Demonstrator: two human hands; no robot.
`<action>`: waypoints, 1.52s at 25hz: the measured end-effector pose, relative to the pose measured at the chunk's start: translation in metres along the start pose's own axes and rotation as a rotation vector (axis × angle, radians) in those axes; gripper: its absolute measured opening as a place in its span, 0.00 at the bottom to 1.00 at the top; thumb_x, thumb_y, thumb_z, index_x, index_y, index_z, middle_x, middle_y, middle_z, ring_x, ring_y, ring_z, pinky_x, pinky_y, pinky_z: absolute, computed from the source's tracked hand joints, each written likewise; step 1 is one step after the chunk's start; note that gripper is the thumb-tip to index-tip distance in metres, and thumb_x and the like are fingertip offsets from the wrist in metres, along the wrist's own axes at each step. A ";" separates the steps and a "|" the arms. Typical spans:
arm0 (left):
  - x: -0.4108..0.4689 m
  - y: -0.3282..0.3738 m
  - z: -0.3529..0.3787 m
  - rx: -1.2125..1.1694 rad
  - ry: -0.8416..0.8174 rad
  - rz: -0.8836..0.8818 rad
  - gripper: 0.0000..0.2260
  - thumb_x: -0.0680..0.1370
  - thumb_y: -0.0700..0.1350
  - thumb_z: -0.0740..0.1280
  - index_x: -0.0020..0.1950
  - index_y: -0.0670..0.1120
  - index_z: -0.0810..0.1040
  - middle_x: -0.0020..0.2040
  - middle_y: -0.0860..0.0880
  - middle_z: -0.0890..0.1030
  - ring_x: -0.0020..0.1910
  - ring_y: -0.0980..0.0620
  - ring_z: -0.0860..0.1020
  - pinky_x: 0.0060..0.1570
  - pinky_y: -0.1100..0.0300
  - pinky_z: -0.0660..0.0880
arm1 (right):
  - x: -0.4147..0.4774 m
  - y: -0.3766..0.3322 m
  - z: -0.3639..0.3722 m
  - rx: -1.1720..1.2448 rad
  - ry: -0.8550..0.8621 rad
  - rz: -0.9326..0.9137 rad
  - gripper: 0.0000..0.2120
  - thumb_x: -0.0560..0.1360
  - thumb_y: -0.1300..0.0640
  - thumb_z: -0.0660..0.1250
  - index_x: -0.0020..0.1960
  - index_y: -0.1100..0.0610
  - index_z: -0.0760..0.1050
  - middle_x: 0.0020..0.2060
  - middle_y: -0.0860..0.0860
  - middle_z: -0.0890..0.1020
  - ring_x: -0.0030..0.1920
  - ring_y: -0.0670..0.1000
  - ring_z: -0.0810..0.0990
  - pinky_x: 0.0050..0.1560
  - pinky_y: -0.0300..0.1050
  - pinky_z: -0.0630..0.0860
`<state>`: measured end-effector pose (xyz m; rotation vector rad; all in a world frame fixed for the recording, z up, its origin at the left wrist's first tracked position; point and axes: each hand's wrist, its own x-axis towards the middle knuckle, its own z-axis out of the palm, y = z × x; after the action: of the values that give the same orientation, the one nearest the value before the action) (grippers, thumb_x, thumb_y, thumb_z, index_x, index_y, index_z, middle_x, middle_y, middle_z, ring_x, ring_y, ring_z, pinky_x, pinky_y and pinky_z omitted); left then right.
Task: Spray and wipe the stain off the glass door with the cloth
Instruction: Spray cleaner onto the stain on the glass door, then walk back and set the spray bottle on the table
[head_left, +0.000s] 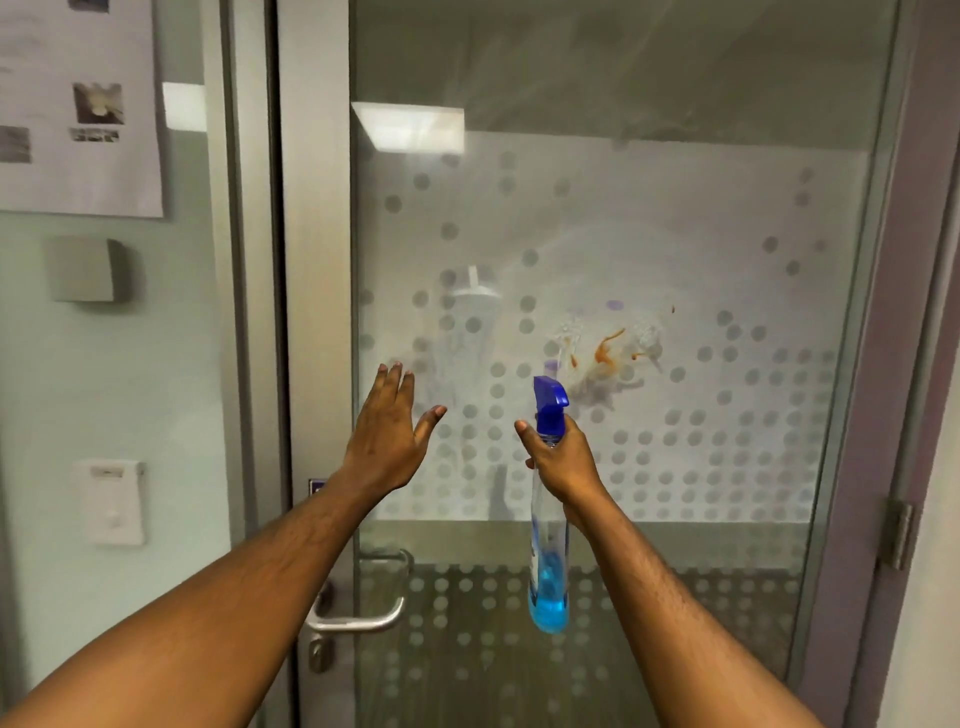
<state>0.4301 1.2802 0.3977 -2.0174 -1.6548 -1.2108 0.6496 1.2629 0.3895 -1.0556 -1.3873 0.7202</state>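
At glass door (623, 234) | right hand (563, 460) grips spray bottle (549, 525) below orange stain (605, 351) | left hand (387, 434) fingers spread, empty

The glass door (675, 234) carried an orange-brown stain (605, 351) on its frosted, dotted band, just above and to the right of the right hand (558, 460). Wet spray marks surrounded the stain. A metal handle (358, 618) sat on the door's frame, below the left hand (387, 434).
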 end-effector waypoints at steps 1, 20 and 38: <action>-0.009 -0.004 0.000 -0.001 -0.005 -0.006 0.32 0.79 0.62 0.52 0.76 0.43 0.55 0.79 0.46 0.53 0.78 0.50 0.46 0.75 0.53 0.49 | -0.005 0.003 0.006 -0.002 -0.012 0.004 0.15 0.75 0.47 0.67 0.57 0.51 0.68 0.44 0.47 0.78 0.47 0.51 0.80 0.36 0.36 0.70; -0.246 -0.117 -0.055 -0.052 -0.075 -0.441 0.21 0.81 0.52 0.56 0.66 0.40 0.73 0.69 0.42 0.72 0.74 0.45 0.62 0.72 0.54 0.57 | -0.160 0.041 0.170 0.082 -0.228 0.041 0.18 0.75 0.49 0.68 0.60 0.59 0.72 0.45 0.52 0.80 0.46 0.51 0.80 0.40 0.36 0.73; -0.638 -0.225 -0.381 0.121 -0.048 -0.964 0.18 0.81 0.51 0.57 0.35 0.42 0.72 0.32 0.43 0.74 0.38 0.38 0.76 0.35 0.55 0.61 | -0.552 -0.047 0.415 0.196 -0.666 0.120 0.14 0.74 0.50 0.70 0.55 0.54 0.72 0.39 0.49 0.79 0.40 0.47 0.79 0.44 0.38 0.74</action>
<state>0.0629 0.6647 0.1009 -1.1431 -2.7685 -1.2349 0.1800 0.8142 0.1509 -0.7733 -1.7705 1.3504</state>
